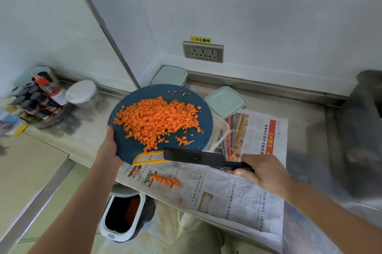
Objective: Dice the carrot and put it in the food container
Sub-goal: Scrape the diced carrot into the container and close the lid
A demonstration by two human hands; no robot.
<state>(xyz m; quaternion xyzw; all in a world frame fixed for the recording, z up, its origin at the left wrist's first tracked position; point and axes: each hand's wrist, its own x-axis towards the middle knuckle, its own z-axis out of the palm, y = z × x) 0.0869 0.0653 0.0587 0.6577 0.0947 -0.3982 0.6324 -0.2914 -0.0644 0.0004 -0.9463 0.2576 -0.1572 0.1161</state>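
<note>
A heap of diced carrot (159,119) lies on a round dark blue cutting board (124,148) with a yellow handle slot. My left hand (108,148) grips the board's near left edge and holds it lifted over the counter. Under the board's right side stands a clear plastic food container (222,131), mostly hidden. My right hand (264,173) grips the handle of a black cleaver (194,157), its blade lying flat at the board's near edge. A few carrot bits (167,181) lie on the newspaper (237,195).
Two pale green lidded boxes (226,101) (169,76) stand behind the board. Bottles and jars (41,98) crowd the counter's left end. A wall socket (203,52) sits above. A white bin (123,216) stands on the floor below the counter edge. A dark blurred object is at right.
</note>
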